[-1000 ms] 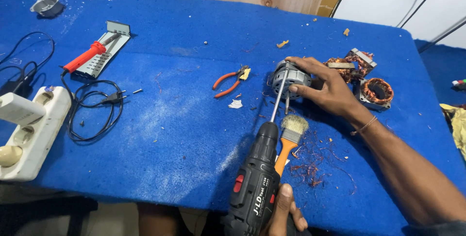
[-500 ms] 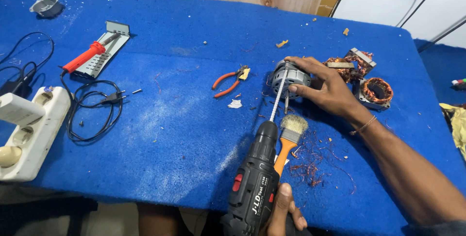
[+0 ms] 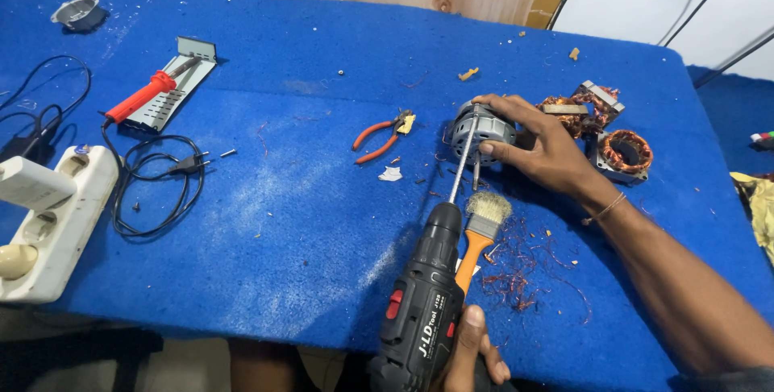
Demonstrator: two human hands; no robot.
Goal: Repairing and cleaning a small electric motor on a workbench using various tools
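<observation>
My right hand (image 3: pixel 540 146) grips a small grey electric motor housing (image 3: pixel 468 130) resting on the blue table (image 3: pixel 306 223). A black cordless drill (image 3: pixel 423 311) is held by its handle in my left hand (image 3: pixel 472 352) at the near edge. Its long thin bit (image 3: pixel 459 166) reaches up to the motor, with the tip at the housing's top. An orange-handled paintbrush (image 3: pixel 482 223) lies just right of the drill's chuck.
Orange pliers (image 3: pixel 379 136) lie left of the motor. Copper-wound stators (image 3: pixel 625 150) and a loose winding (image 3: pixel 576 110) sit behind my right hand. Copper wire scraps (image 3: pixel 516 275) litter the near right. A red soldering iron (image 3: pixel 145 95), black cable (image 3: pixel 157 182) and white power strip (image 3: pixel 48 223) occupy the left.
</observation>
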